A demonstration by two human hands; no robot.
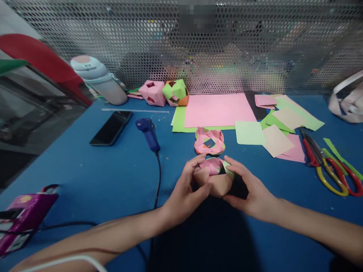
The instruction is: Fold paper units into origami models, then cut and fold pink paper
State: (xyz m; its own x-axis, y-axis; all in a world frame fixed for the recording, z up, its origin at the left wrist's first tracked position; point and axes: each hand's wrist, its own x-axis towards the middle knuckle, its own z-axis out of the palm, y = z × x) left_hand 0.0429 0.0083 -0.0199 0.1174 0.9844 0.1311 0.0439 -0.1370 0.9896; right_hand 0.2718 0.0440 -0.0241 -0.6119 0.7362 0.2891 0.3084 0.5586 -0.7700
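At the desk [113, 177], cradled the paper piece [219, 185] between curved fingers [236, 168] of left hand [181, 198] and right hand [259, 198], best squeezed evenly and lightly to avoid crushing.

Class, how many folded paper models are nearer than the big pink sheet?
2: the held model between the left hand and right hand; the ring-shaped model just beyond.

Dim bkgd, soft blur, dark shadow below hands [211, 192].
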